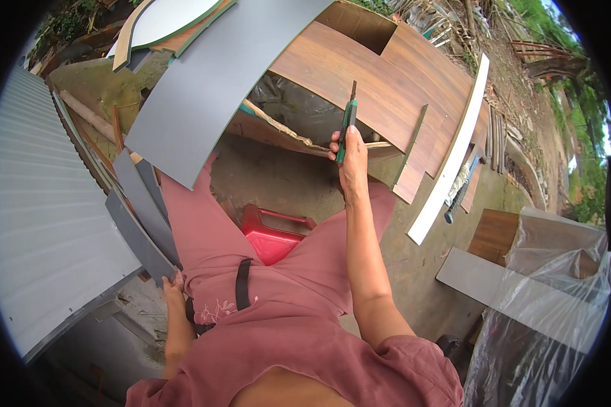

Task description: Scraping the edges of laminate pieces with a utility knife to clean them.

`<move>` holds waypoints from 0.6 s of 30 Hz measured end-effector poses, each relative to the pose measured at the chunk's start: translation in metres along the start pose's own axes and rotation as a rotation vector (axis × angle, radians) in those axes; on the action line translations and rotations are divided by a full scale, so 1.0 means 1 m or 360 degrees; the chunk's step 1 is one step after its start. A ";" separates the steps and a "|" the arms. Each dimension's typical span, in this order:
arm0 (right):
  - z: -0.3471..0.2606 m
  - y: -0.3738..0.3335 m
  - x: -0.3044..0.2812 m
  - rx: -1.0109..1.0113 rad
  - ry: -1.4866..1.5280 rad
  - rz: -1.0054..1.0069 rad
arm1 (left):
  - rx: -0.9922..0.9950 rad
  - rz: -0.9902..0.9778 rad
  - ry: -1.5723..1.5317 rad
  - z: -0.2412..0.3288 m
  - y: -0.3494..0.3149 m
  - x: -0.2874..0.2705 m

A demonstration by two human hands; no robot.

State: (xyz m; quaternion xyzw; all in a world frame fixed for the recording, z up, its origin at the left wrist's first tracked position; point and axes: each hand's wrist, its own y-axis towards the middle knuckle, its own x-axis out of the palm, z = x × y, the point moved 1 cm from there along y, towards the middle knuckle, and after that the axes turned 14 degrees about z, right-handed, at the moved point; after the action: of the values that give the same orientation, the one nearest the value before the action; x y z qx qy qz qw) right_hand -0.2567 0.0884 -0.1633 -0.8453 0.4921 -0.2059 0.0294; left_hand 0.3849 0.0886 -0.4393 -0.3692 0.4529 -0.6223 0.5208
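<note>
My right hand [354,157] is closed round a green and black utility knife [350,117], held upright with its dark blade pointing away from me. The knife is above the near edge of a wood-grain board [339,64]. Low at my left side, my left hand [174,281] grips the near end of a narrow grey board [137,234], its fingers partly hidden. A large grey sheet [217,74] slants across the wood-grain board and reaches down to my left knee.
A red plastic stool [271,245] is between my legs. On the right are a long white strip [453,152], a hammer-like tool [459,197] and boards under clear plastic sheeting [557,251]. Corrugated metal [41,203] stands at the left. A crooked stick [285,129] crosses below the boards.
</note>
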 end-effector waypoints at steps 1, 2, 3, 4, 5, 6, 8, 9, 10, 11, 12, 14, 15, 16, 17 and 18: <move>0.000 -0.002 -0.001 0.0003 -0.0046 -0.0012 | -0.0037 -0.0379 0.0550 -0.014 -0.009 -0.020; -0.001 -0.005 -0.001 -0.0017 -0.0059 -0.0072 | -0.0052 -0.0756 0.1089 -0.021 -0.026 -0.036; -0.003 -0.006 -0.002 -0.0033 -0.0064 -0.0076 | 0.0082 -0.0844 0.1354 -0.026 -0.035 -0.040; -0.003 -0.006 -0.004 -0.0046 -0.0065 -0.0079 | 0.0220 -0.0921 0.1623 -0.027 -0.038 -0.039; -0.004 -0.004 -0.010 -0.0050 -0.0065 -0.0084 | 0.0452 -0.0936 0.1904 -0.023 -0.031 -0.039; -0.004 -0.002 -0.013 -0.0060 -0.0069 -0.0089 | 0.0678 -0.0942 0.2183 -0.023 -0.030 -0.037; -0.003 -0.002 -0.014 -0.0018 0.0027 -0.0080 | 0.0661 -0.0520 0.1941 -0.019 -0.037 -0.017; -0.002 -0.002 -0.011 0.0000 0.0049 -0.0072 | 0.0611 -0.0143 0.1666 -0.026 -0.048 0.002; -0.001 -0.002 -0.009 0.0013 0.0068 -0.0064 | 0.0551 0.0215 0.1375 -0.033 -0.063 0.023; 0.001 -0.002 -0.010 0.0025 0.0074 -0.0068 | 0.0484 0.0561 0.1073 -0.035 -0.081 0.042; 0.003 -0.001 -0.010 0.0021 0.0073 -0.0091 | 0.0848 0.0303 0.1155 -0.026 -0.105 0.062; 0.005 -0.001 -0.013 0.0028 0.0078 -0.0105 | 0.1505 -0.0182 0.1160 -0.013 -0.168 0.110; 0.003 -0.002 -0.014 0.0006 0.0096 -0.0106 | 0.1627 -0.0389 0.1088 -0.018 -0.215 0.136; 0.003 -0.003 -0.014 -0.0013 0.0122 -0.0117 | 0.1711 -0.0644 0.1065 -0.023 -0.267 0.155; 0.004 -0.002 -0.015 -0.0021 0.0128 -0.0127 | 0.1695 -0.0869 0.0996 -0.037 -0.332 0.170; 0.005 -0.003 -0.015 -0.0007 0.0137 -0.0136 | 0.1704 -0.1153 0.0948 -0.047 -0.390 0.176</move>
State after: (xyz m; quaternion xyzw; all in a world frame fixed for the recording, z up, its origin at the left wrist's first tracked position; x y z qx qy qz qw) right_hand -0.2584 0.1017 -0.1719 -0.8560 0.4567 -0.2422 -0.0024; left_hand 0.1861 -0.0573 -0.0862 -0.0040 0.0569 -0.9678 0.2452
